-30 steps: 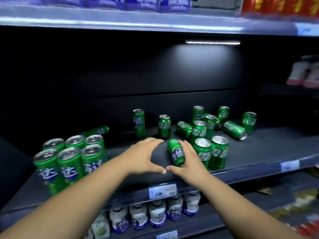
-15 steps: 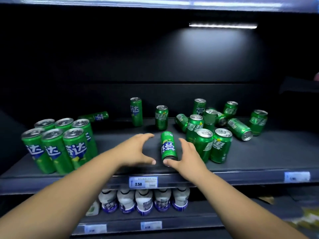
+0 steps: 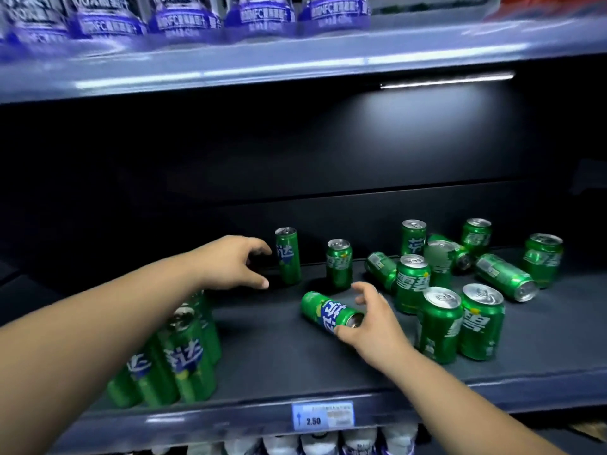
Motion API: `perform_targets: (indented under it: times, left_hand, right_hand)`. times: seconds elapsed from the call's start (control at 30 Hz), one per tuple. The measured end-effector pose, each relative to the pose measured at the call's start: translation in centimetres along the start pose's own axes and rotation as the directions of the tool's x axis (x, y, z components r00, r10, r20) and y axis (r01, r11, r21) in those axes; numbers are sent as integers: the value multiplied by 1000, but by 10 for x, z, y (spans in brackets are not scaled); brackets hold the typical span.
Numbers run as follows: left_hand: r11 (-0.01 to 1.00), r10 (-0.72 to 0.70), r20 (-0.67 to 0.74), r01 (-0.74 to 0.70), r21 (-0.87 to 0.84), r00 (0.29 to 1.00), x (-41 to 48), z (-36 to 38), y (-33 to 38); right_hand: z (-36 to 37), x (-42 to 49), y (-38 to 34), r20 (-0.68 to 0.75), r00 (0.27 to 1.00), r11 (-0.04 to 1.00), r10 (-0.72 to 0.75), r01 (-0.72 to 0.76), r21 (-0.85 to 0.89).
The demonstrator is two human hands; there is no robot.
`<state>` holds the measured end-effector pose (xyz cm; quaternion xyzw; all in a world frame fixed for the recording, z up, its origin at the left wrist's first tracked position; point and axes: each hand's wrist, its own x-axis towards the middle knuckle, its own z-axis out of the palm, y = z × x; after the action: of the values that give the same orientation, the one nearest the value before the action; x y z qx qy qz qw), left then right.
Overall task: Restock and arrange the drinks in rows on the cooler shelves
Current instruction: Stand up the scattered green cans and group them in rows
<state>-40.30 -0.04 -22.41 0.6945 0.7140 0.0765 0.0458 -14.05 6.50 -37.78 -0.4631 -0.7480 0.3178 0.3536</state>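
Observation:
Green drink cans stand and lie on a dark cooler shelf (image 3: 295, 366). One green can (image 3: 328, 311) lies on its side mid-shelf, its top end towards my right hand (image 3: 371, 318). My thumb touches that end and my fingers are spread above it. My left hand (image 3: 236, 261) is stretched to the back of the shelf, its fingers curved open just left of a tall upright can (image 3: 288, 256). A tidy group of upright cans (image 3: 184, 356) stands front left, partly hidden by my left forearm.
A short upright can (image 3: 339, 262) stands behind the lying one. A jumble of upright and toppled cans (image 3: 440, 323) fills the right side. Purple-labelled bottles (image 3: 184, 18) line the shelf above and white bottles (image 3: 328, 444) the one below. A 2.50 price tag (image 3: 323, 417) marks the front edge.
My left hand has left the lying can and moved back towards the tall can. The lying can has swung diagonal under my right hand. The view has tilted upward.

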Motion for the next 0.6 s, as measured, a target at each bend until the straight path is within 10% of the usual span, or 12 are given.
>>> perform_targets:
  times: [0.6]
  left_hand:
    - [992, 129, 66, -128, -17, 989, 154, 21, -61]
  right_hand:
    - [7, 61, -47, 52, 998, 987, -39, 30, 158]
